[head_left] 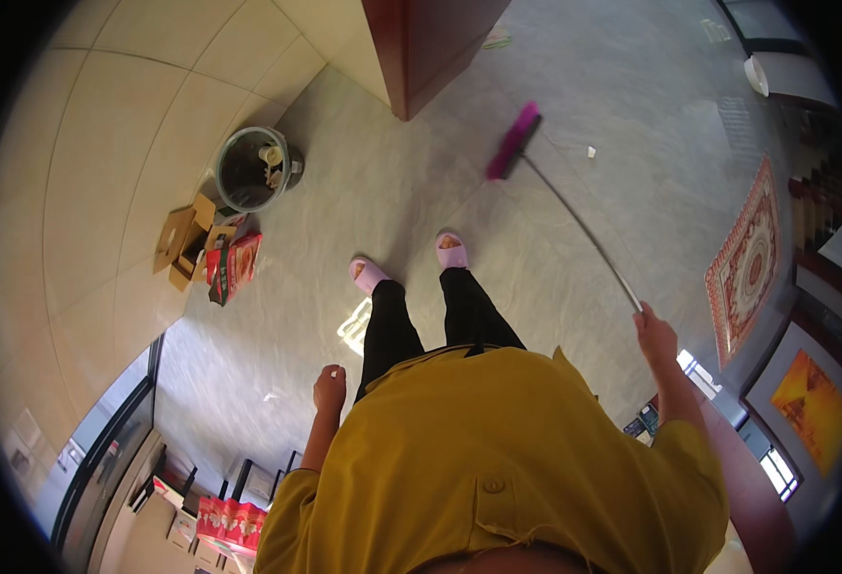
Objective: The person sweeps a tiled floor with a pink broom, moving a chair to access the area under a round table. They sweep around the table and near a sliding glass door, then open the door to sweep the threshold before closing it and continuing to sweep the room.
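My right hand [655,335] is wrapped round the upper end of a broom's thin grey handle [582,230]. The handle slants away to the far left, down to a broom head with purple bristles [512,143] on the grey floor, slightly smeared by motion. A small white scrap [591,152] lies on the floor to the right of the bristles, apart from them. My left hand [330,389] hangs beside my left hip with its fingers curled closed. A tiny pale spot shows at its fingertips; whether it is a held thing I cannot tell.
A grey bin [292,170] with rubbish inside stands by the tiled wall at left. Next to it are an opened cardboard box [187,239] and a red bag [234,268]. A dark red pillar [431,48] juts in ahead. A patterned rug [746,263] lies at right.
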The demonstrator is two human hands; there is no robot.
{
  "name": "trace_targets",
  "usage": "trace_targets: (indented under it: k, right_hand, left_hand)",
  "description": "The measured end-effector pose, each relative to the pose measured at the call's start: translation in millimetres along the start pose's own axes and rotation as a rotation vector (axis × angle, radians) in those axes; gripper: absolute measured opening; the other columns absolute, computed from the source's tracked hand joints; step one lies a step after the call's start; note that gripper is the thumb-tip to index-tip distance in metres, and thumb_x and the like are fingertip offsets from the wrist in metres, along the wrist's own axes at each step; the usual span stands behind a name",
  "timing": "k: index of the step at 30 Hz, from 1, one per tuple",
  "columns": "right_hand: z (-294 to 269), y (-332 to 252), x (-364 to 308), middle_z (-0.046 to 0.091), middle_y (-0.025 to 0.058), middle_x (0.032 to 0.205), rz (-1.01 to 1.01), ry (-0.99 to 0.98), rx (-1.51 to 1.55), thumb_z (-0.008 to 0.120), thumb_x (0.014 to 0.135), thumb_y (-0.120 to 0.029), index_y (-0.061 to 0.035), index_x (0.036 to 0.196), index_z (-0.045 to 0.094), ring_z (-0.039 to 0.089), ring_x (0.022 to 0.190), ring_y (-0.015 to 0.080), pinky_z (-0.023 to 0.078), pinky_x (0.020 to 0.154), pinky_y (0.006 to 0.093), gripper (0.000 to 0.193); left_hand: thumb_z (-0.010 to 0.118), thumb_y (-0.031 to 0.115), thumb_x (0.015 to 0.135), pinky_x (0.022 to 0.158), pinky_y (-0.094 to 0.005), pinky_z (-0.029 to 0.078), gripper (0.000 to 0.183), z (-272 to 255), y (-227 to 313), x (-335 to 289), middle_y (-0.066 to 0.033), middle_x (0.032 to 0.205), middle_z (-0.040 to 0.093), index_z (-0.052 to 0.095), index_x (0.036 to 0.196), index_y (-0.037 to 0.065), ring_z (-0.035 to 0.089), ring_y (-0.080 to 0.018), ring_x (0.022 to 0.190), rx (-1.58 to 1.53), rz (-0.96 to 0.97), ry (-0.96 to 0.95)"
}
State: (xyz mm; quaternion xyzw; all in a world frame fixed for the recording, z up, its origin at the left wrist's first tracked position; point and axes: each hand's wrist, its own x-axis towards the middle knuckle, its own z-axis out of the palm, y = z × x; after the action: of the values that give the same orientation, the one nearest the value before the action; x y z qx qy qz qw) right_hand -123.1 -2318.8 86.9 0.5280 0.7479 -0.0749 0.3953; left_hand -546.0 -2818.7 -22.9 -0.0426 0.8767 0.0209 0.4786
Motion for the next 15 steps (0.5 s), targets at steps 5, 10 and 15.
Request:
trace_targets:
  k: [5,10,15]
  right_hand:
    - [-34.5,-93.7,-3.2,0.062,0.0149,0.081,-0.144,-0.119,0.136,0.041,0.088,-0.038,-0.0244,0.119,0.047,0.059,0.077,0.0336,0.046,0.067,0.0435,0.035]
    - [-41.3,-149.1,74.8,0.062,0.0115,0.089,-0.330,-0.146,0.079,0.039,0.089,-0.038,-0.0239,0.118,0.050,0.059,0.084,0.0303,0.046,0.071,0.0413,0.034]
    - [-57.6,-97.4,153.8,0.061,0.0079,0.103,-0.215,-0.058,0.117,0.040,0.088,-0.039,-0.0231,0.115,0.053,0.056,0.096,0.0268,0.045,0.078,0.0402,0.034]
  left_hand:
    - [0.049,0.035,0.080,0.073,-0.0392,0.046,0.029,2.8,10.1,-0.7,-0.0114,0.085,0.065,0.061,0.097,0.014,0.060,-0.0290,0.084,-0.017,-0.002,0.011]
    - [0.049,0.034,0.080,0.070,-0.0373,0.046,0.030,-7.5,18.0,-7.9,-0.0094,0.078,0.065,0.060,0.096,0.012,0.061,-0.0264,0.079,-0.053,0.007,0.043]
    - [0.048,0.034,0.079,0.069,-0.0369,0.046,0.032,-9.8,4.0,-27.1,-0.0101,0.072,0.065,0.060,0.096,0.009,0.062,-0.0267,0.074,-0.005,0.002,0.056]
